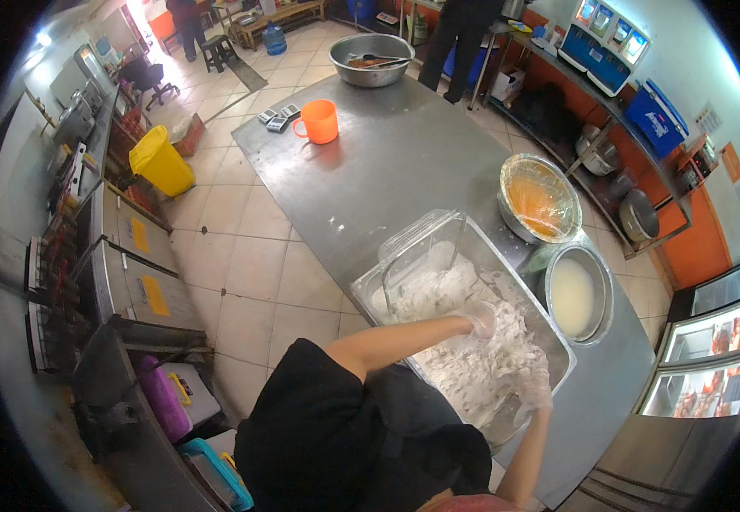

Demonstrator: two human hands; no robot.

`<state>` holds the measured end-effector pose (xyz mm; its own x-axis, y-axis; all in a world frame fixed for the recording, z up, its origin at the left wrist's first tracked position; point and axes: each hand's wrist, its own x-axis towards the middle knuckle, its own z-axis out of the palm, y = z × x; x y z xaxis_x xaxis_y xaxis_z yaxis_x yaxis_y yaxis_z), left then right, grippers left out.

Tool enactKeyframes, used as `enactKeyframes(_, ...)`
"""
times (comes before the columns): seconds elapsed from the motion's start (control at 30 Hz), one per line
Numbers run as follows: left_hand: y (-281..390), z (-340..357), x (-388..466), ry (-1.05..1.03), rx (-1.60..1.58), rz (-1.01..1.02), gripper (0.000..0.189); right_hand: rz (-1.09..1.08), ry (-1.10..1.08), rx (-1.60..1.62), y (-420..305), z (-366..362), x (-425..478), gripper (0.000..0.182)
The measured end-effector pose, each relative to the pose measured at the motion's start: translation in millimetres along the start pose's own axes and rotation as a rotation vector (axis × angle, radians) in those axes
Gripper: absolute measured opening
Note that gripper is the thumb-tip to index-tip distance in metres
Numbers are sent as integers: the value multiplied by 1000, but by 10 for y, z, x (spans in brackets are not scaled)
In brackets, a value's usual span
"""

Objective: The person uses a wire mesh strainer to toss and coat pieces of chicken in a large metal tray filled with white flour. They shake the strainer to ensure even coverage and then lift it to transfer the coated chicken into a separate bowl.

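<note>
Both of my hands wear clear plastic gloves and work inside a deep steel pan (561,358) on the table. White flour (456,371) and clumps of flour-coated pieces fill much of it. My left hand (481,320) presses into the clumps near the pan's middle, its fingers partly buried. At the near right side, my right hand (532,382) touches a heap of coated pieces (514,333). Flour hides the fingertips of both hands, so any grip is unclear. A wire frying basket (424,240) rests in the far end of the pan, with floured pieces around it.
Right of the pan stand a bowl of cloudy liquid (571,297) and a film-covered bowl with orange contents (539,198). Farther along the steel table (402,166) are an orange mug (320,121), small timers (277,121) and a large steel bowl (371,73). Two people stand beyond.
</note>
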<state>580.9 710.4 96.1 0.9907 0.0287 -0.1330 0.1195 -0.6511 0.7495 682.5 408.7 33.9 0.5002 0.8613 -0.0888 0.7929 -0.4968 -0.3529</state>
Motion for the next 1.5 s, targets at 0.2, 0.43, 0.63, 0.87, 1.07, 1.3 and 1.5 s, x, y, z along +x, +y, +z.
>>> enactKeyframes(0.2, -627, 769, 264, -145, -27, -256, 32, 253, -509, -306, -486, -5, 337, 66)
enactKeyframes(0.43, -149, 1131, 388, 123, -421, -168, 22, 387, 230, 508, -292, 378, 331, 52)
enactKeyframes(0.63, -185, 800, 626, 124, -9, 257, 24, 345, 35, 129, -605, -126, 228, 44)
enactKeyframes(0.87, -416, 321, 111, 4, 286, -206, 43, 393, -322, 161, -564, -155, 255, 53)
enactKeyframes(1.07, -753, 915, 295, -256, 259, -12, 45, 372, -30, 458, -462, 435, 106, 69)
enactKeyframes(1.3, -520, 780, 90, -240, -273, -18, 58, 559, -89, 524, -851, -190, 280, 55)
enactKeyframes(1.5, -64, 21, -22, -224, 279, -319, 61, 594, -67, 492, -1120, -889, 294, 63)
